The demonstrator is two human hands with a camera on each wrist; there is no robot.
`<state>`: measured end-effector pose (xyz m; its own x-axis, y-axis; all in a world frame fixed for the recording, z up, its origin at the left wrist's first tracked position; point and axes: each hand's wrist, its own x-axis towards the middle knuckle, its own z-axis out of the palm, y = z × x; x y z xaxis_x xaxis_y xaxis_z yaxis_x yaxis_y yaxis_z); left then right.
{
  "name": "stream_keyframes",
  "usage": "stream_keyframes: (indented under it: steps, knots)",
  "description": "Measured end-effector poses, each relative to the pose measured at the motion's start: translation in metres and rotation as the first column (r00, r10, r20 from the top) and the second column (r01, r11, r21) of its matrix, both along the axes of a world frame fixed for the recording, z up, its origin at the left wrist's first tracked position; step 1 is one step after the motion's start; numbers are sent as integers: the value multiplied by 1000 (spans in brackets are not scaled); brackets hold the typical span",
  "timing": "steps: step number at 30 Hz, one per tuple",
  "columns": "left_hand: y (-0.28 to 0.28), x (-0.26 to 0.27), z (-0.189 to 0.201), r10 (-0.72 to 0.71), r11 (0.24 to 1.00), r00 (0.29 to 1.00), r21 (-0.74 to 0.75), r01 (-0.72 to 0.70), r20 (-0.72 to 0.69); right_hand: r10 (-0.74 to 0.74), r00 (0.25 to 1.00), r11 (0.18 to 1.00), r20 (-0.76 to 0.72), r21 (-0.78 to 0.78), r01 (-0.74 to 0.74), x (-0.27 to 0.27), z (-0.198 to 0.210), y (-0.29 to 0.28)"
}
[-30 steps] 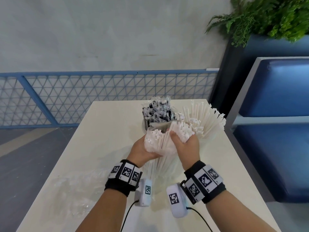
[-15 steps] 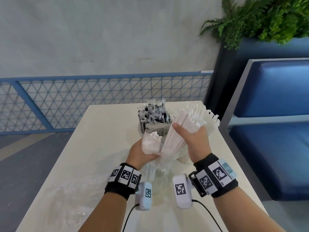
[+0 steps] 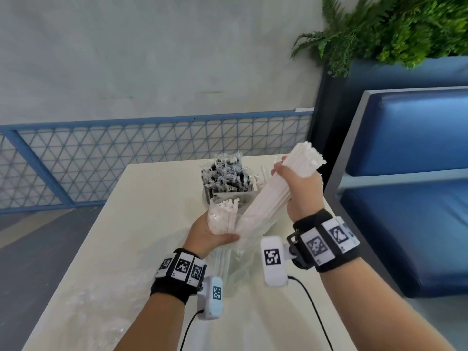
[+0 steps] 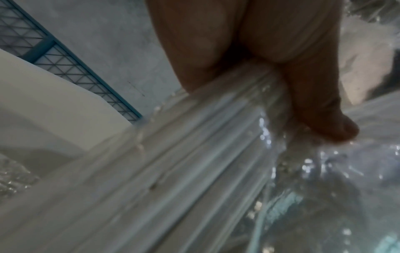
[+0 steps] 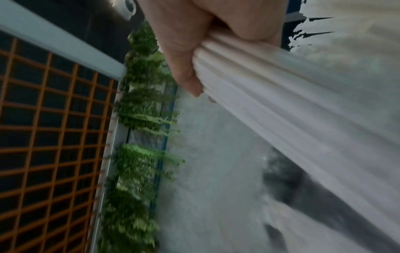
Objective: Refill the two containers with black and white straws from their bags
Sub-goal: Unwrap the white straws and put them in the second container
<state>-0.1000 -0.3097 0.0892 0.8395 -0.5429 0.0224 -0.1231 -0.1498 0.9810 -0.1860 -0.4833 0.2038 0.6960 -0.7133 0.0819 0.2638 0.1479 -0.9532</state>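
Observation:
My left hand (image 3: 210,236) grips a clear plastic bag (image 3: 235,264) standing on the table, with white straws (image 3: 220,216) sticking out of its top. My right hand (image 3: 301,191) is closed around a thick bundle of white straws (image 3: 268,198), drawn up and to the right, its lower end still in the bag. In the right wrist view my fingers (image 5: 205,34) wrap the bundle (image 5: 303,102). In the left wrist view my thumb (image 4: 320,119) presses the bag (image 4: 194,171). Behind stands a container of wrapped black straws (image 3: 225,178). The white-straw container is mostly hidden by the bundle.
The cream table (image 3: 152,224) carries a crumpled empty clear bag (image 3: 88,305) at the front left. A blue bench (image 3: 405,198) stands close on the right, with a planter of ferns (image 3: 392,29) above it. A blue mesh railing (image 3: 126,153) runs behind the table.
My right hand has pulled the bundle of white straws up and to the right, out of the bag. My left hand has stayed on the bag.

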Motion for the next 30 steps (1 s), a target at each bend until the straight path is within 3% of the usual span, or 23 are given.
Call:
stream_keyframes:
  steps: [6,12,18,24,30]
  knots:
    - [1,4,0,2,1000,1000,2,-2,26,-133,990,976,46,181,123,-2,21,-33]
    - [-2,4,-1,-7,1000,999,-18,8,37,-29,1000,942,-2,335,28,3,0,-23]
    - [-1,2,0,-10,999,999,-40,11,34,48,997,948,-61,318,-26,7,-24,0]
    - [0,5,-2,38,999,998,-6,-38,45,-76,997,924,28,378,59,6,-14,-13]
    - [2,10,-6,101,995,995,15,-102,25,-215,975,961,53,191,201,-1,15,-40]
